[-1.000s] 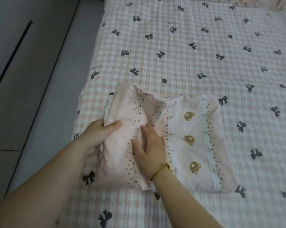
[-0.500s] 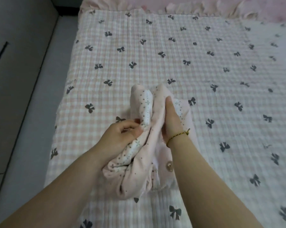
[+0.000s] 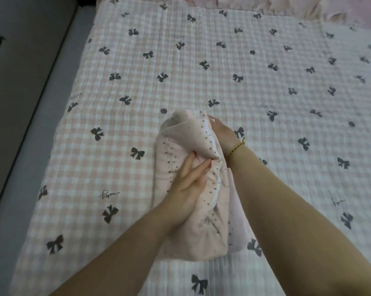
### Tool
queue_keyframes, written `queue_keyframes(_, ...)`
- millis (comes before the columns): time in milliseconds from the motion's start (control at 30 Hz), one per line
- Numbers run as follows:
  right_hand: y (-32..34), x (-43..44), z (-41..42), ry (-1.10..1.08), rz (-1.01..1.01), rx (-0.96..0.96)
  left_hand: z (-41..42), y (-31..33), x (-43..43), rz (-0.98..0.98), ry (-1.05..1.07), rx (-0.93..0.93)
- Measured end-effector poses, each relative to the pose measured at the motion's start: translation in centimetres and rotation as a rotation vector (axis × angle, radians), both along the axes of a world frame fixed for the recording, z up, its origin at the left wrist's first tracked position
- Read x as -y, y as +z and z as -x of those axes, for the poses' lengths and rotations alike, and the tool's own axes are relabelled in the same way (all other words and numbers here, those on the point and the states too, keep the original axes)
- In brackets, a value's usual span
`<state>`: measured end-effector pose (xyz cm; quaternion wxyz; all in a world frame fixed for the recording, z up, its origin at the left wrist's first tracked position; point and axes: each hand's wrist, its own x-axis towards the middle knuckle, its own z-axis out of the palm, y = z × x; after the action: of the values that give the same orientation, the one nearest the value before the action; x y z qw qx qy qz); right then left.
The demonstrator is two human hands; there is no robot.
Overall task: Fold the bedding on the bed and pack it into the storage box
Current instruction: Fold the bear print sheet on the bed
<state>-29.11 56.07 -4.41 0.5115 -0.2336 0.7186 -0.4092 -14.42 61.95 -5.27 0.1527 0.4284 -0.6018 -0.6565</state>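
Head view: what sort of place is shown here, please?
Most likely a bedroom: a wide pink checked quilt with black bows spread flat like a bed cover, ruffled pink fabric at its far end, and a pink bedding bundle lying on it.

I record the bed [image 3: 291, 189] running from the near edge to the far edge of my view. A pink-and-white checked quilt [image 3: 137, 67] with dark bow prints covers it and lies flat, with light puckering. One item lies directly on the quilt: a pale pink dotted bundle [image 3: 203, 231], folded long and narrow, its long side pointing away from me, near the bed's front edge. Pink ruffled fabric [image 3: 308, 9] lies along the far edge. Grey floor [image 3: 20, 103] borders the left side.
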Motion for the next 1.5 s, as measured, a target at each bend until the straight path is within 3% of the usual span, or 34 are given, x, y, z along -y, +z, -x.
queue_keyframes(67, 0.1, -1.2, 1.3, 0.002, 0.003, 0.028, 2.4, -0.2, -1.4, 0.185, -0.014, 0.106)
queue_keyframes(133, 0.4, -3.9, 2.1, -0.004, -0.008, -0.017, 4.8, -1.1, -1.7, 0.242, -0.016, 0.188)
queue_keyframes(233, -0.7, -9.0, 1.9, 0.008, -0.080, -0.171, 6.9, -1.3, -1.1, 0.179, 0.032, 0.171)
queue_keyframes(367, -3.3, -12.8, 1.0, 0.043, -0.187, -0.043, 6.3, -1.3, -0.9, 0.151, 0.159, 0.051)
queue_keyframes(467, -4.3, -12.2, 0.9, 0.022, -0.186, -0.011, 5.3, -1.2, -1.3, 0.293, 0.190, 0.110)
queue_keyframes(567, -4.6, -11.7, 1.7, 0.028, -0.215, 0.051, 3.1, -1.4, -0.7, 0.378, 0.396, 0.339)
queue_keyframes(600, -4.8, -11.7, 2.2, 0.037, -0.219, 0.062, 2.2, -1.6, -0.3, 0.304, 0.456, 0.421)
queue_keyframes(667, -5.0, -11.9, 2.5, 0.038, -0.228, 0.117, 0.5, -1.7, 0.1, -0.076, 0.493, 0.445)
queue_keyframes(733, -5.1, -11.9, 2.5, 0.019, -0.232, 0.185, -0.4, -1.8, 0.4, -0.378, 0.429, 0.381)
queue_keyframes(833, -4.6, -12.2, 2.5, -0.009, -0.213, 0.308, -0.4, -1.9, 1.2, -0.500, 0.398, 0.298)
queue_keyframes(1033, -1.5, -15.1, 1.4, -0.099, -0.060, 0.400, -1.3, -0.3, 0.2, -0.448, 0.275, 0.119)
queue_keyframes(1233, 4.2, -21.8, -2.1, -0.323, 0.171, 0.511, -1.2, 5.6, -1.6, -0.280, -0.012, 0.054)
queue_keyframes(1500, 8.9, -38.6, -5.4, -0.974, 0.305, 0.412, 4.9, 11.6, -14.0, -0.202, -0.447, 0.002)
